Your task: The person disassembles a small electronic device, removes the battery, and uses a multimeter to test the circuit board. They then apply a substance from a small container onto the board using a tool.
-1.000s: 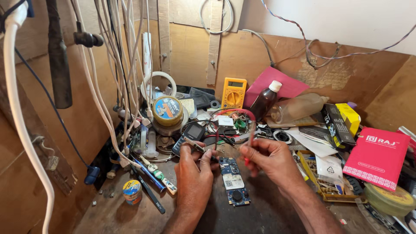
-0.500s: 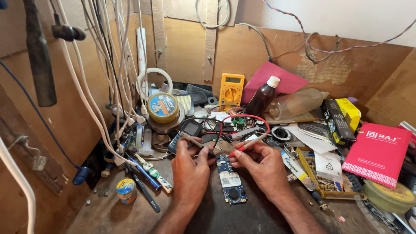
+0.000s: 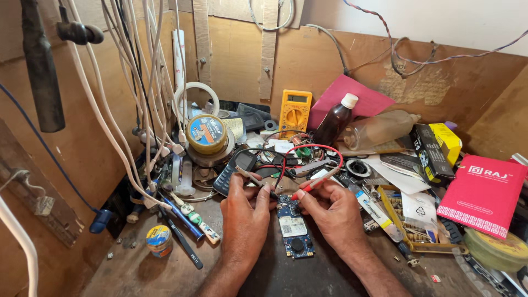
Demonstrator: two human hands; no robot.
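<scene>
While both probes rest on the small blue circuit board [image 3: 292,228] at the middle of the cluttered wooden bench [image 3: 132,269], I judge the testing to be under way, not finished. At left, a small round tin [image 3: 159,240] stands apart. My left hand [image 3: 245,217] pinches the black probe [image 3: 254,180] between closed fingers; my right hand [image 3: 333,212] grips the red probe [image 3: 314,183] likewise, tips touching the board's top end. Behind, the yellow meter [image 3: 295,113] stands against the back wall; its reading is too small to tell.
</scene>
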